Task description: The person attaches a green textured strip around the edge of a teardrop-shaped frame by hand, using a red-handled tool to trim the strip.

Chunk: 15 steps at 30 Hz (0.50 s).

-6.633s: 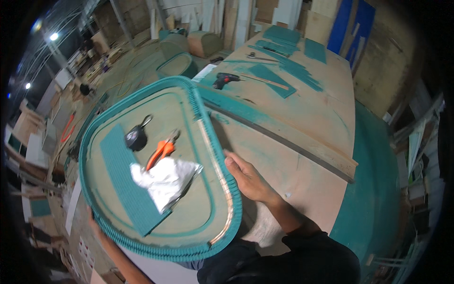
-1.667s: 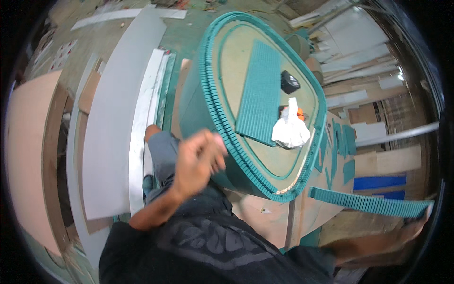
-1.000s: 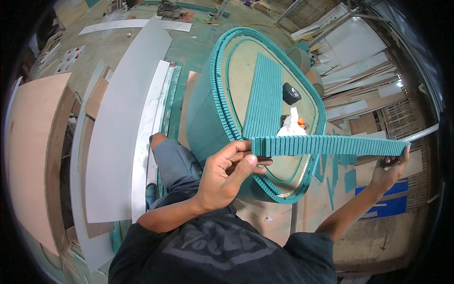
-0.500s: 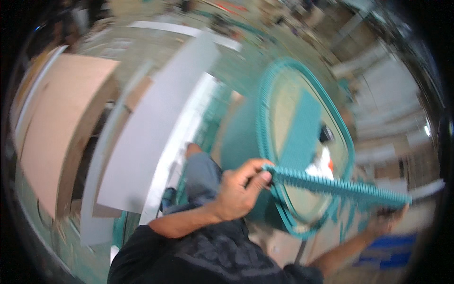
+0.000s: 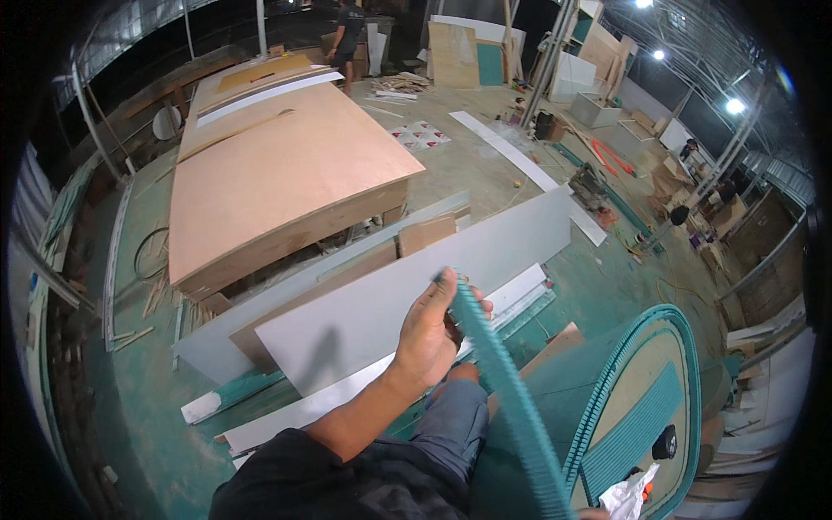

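Note:
My left hand (image 5: 433, 334) is closed on the upper end of a long teal ribbed strip (image 5: 507, 381), fingers and thumb wrapped round it. From there the strip slants down to the lower edge. Only a sliver of my right hand (image 5: 594, 514) shows there, beside the strip's lower part; its fingers are hidden. To the right stands a large teal piece with rounded corners (image 5: 537, 403), its rim edged with similar ribbing. On its beige top lie a flat teal slatted piece (image 5: 633, 425), a small black object (image 5: 665, 443) and a crumpled white bag (image 5: 630, 494) with something orange.
Grey panels (image 5: 416, 277) stand on edge ahead of me, with white strips (image 5: 338, 390) along their foot. Beyond is a large plywood-topped bench (image 5: 295, 182). A person (image 5: 348, 39) stands far back. Scraps, an orange hose (image 5: 611, 156) and tools litter the floor.
My view has swung left and up, showing more of the workshop. The strip, earlier stretched to the right between both hands, now slants down. My right hand has nearly left the picture.

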Each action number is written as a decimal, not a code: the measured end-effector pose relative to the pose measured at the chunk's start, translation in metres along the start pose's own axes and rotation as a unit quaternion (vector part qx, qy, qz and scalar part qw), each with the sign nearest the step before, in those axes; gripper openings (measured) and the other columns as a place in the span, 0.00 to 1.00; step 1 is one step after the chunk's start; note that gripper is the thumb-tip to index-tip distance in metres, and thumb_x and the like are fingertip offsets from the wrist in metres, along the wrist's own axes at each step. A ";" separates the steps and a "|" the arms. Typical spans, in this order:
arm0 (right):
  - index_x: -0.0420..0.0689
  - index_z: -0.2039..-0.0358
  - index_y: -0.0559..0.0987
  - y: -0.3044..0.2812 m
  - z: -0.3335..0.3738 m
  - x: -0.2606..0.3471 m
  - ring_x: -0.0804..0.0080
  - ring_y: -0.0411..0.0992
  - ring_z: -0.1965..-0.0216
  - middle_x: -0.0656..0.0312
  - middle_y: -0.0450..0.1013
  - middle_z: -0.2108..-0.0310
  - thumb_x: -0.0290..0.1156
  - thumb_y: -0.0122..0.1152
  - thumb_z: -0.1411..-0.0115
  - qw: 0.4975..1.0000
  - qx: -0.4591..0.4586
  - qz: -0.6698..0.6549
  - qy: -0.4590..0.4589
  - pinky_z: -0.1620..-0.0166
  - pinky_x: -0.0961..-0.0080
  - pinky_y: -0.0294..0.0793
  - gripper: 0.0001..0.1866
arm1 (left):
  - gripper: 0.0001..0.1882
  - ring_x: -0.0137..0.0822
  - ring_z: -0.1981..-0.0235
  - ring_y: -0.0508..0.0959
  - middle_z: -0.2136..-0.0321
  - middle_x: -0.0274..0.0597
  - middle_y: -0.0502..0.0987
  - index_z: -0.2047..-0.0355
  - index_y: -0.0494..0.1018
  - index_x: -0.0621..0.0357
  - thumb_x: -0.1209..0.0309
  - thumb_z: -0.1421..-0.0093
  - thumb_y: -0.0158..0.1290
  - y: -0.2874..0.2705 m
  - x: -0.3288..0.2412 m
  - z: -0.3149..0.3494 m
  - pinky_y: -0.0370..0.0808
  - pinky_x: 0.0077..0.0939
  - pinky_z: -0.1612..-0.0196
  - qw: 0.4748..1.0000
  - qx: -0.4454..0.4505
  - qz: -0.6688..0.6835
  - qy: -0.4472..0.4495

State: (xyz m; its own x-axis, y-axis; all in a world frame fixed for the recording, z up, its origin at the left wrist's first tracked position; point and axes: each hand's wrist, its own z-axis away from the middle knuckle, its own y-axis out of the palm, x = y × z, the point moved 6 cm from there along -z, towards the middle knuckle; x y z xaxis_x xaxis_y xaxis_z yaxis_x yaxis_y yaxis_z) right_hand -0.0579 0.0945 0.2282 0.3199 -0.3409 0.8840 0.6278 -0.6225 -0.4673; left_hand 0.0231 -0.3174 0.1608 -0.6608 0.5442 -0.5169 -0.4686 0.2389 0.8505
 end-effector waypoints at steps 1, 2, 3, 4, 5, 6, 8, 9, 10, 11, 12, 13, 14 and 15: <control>0.38 0.51 0.77 0.033 -0.012 0.016 0.69 0.75 0.57 0.58 0.77 0.58 0.22 0.71 0.45 0.998 0.048 0.013 -0.033 0.52 0.68 0.76 0.20 | 0.22 0.38 0.58 0.81 0.60 0.40 0.78 0.51 0.70 0.56 0.49 0.27 0.51 -0.004 -0.009 0.000 0.80 0.31 0.55 1.000 0.011 0.023 0.010; 0.37 0.50 0.76 0.061 -0.002 0.006 0.70 0.76 0.55 0.58 0.77 0.57 0.20 0.70 0.41 0.992 0.064 -0.092 0.065 0.50 0.71 0.76 0.19 | 0.22 0.38 0.58 0.81 0.60 0.40 0.78 0.51 0.70 0.56 0.49 0.27 0.51 -0.003 -0.010 -0.002 0.80 0.31 0.55 0.999 0.019 0.038 0.001; 0.37 0.48 0.75 0.087 -0.010 0.015 0.71 0.77 0.53 0.57 0.78 0.57 0.18 0.68 0.39 0.980 0.108 -0.124 0.115 0.49 0.72 0.76 0.19 | 0.23 0.39 0.58 0.81 0.60 0.41 0.78 0.52 0.70 0.56 0.48 0.27 0.50 -0.004 -0.009 -0.007 0.80 0.31 0.55 1.000 0.020 0.022 0.006; 0.37 0.47 0.74 0.105 -0.015 0.013 0.72 0.77 0.54 0.57 0.78 0.57 0.19 0.67 0.38 0.979 0.114 -0.091 0.139 0.49 0.73 0.75 0.19 | 0.24 0.39 0.57 0.81 0.61 0.41 0.78 0.53 0.70 0.56 0.46 0.27 0.49 -0.003 -0.009 -0.010 0.80 0.32 0.55 1.000 0.021 0.007 0.009; 0.36 0.47 0.74 0.120 -0.027 0.018 0.73 0.77 0.55 0.57 0.78 0.58 0.20 0.66 0.37 0.983 0.123 -0.084 0.106 0.50 0.74 0.75 0.18 | 0.23 0.39 0.62 0.82 0.63 0.42 0.78 0.53 0.69 0.56 0.47 0.26 0.47 0.004 -0.021 -0.007 0.81 0.31 0.59 1.000 0.000 -0.002 0.022; 0.36 0.47 0.74 0.137 -0.037 0.009 0.74 0.77 0.55 0.56 0.79 0.58 0.22 0.66 0.36 0.979 0.138 -0.079 0.125 0.50 0.74 0.75 0.18 | 0.23 0.39 0.62 0.82 0.63 0.42 0.78 0.53 0.69 0.56 0.47 0.26 0.47 0.002 -0.030 -0.005 0.81 0.31 0.59 1.000 -0.001 -0.005 0.017; 0.37 0.40 0.74 0.159 -0.055 -0.045 0.58 0.78 0.44 0.41 0.76 0.45 0.35 0.65 0.34 0.970 0.193 0.006 0.151 0.49 0.61 0.80 0.25 | 0.22 0.39 0.69 0.83 0.66 0.43 0.78 0.52 0.68 0.57 0.49 0.25 0.46 0.019 -0.039 -0.002 0.81 0.31 0.65 0.990 0.107 -0.069 0.059; 0.37 0.43 0.75 0.167 -0.063 -0.060 0.56 0.78 0.45 0.41 0.76 0.47 0.34 0.66 0.35 0.978 0.182 0.057 0.088 0.49 0.62 0.79 0.23 | 0.22 0.38 0.74 0.82 0.68 0.45 0.78 0.52 0.67 0.58 0.49 0.25 0.45 0.027 -0.038 0.002 0.80 0.31 0.69 0.987 0.110 -0.099 0.061; 0.36 0.45 0.76 0.167 -0.069 -0.060 0.55 0.79 0.46 0.41 0.77 0.49 0.33 0.67 0.36 0.980 0.163 0.112 0.027 0.48 0.62 0.79 0.22 | 0.22 0.38 0.74 0.82 0.68 0.45 0.78 0.52 0.67 0.58 0.49 0.25 0.45 0.038 -0.034 0.006 0.80 0.31 0.69 0.986 0.121 -0.095 0.058; 0.36 0.45 0.76 0.163 -0.074 -0.063 0.55 0.79 0.46 0.41 0.77 0.49 0.33 0.67 0.36 0.982 0.151 0.114 0.027 0.48 0.62 0.79 0.22 | 0.21 0.37 0.73 0.83 0.67 0.45 0.79 0.52 0.67 0.58 0.51 0.24 0.46 0.049 -0.028 0.011 0.80 0.30 0.67 0.976 0.152 -0.147 0.058; 0.36 0.46 0.76 0.159 -0.079 -0.052 0.51 0.79 0.47 0.42 0.77 0.49 0.32 0.68 0.36 0.985 0.121 0.111 -0.044 0.48 0.61 0.78 0.21 | 0.20 0.35 0.71 0.83 0.66 0.45 0.80 0.52 0.66 0.59 0.52 0.24 0.47 0.057 -0.021 0.016 0.81 0.29 0.65 0.961 0.179 -0.203 0.058; 0.36 0.46 0.77 0.154 -0.084 -0.039 0.47 0.79 0.48 0.42 0.77 0.50 0.31 0.68 0.36 0.983 0.089 0.110 -0.114 0.47 0.60 0.78 0.21 | 0.18 0.34 0.69 0.83 0.65 0.46 0.80 0.51 0.66 0.60 0.56 0.24 0.48 0.059 -0.015 0.019 0.80 0.29 0.64 0.955 0.198 -0.216 0.053; 0.36 0.46 0.77 0.147 -0.091 -0.033 0.47 0.79 0.48 0.42 0.77 0.50 0.31 0.68 0.36 0.985 0.077 0.111 -0.111 0.47 0.60 0.78 0.21 | 0.18 0.34 0.69 0.83 0.65 0.46 0.80 0.51 0.66 0.60 0.56 0.24 0.48 0.063 -0.010 0.020 0.80 0.29 0.64 0.953 0.209 -0.214 0.048; 0.36 0.47 0.77 0.140 -0.100 -0.019 0.47 0.79 0.49 0.42 0.77 0.50 0.30 0.68 0.36 0.987 0.059 0.076 -0.126 0.48 0.61 0.78 0.20 | 0.18 0.34 0.68 0.83 0.64 0.46 0.80 0.49 0.66 0.61 0.57 0.24 0.49 0.064 -0.008 0.023 0.81 0.29 0.64 0.943 0.214 -0.248 0.057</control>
State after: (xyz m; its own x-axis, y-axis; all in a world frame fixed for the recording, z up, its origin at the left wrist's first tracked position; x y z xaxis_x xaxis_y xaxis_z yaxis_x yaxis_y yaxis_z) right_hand -0.0473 -0.0563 0.1443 0.5743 -0.2285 0.7861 0.6319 -0.4867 -0.6032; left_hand 0.0119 -0.2883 0.2220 -0.4933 0.1967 -0.8473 -0.4721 0.7576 0.4508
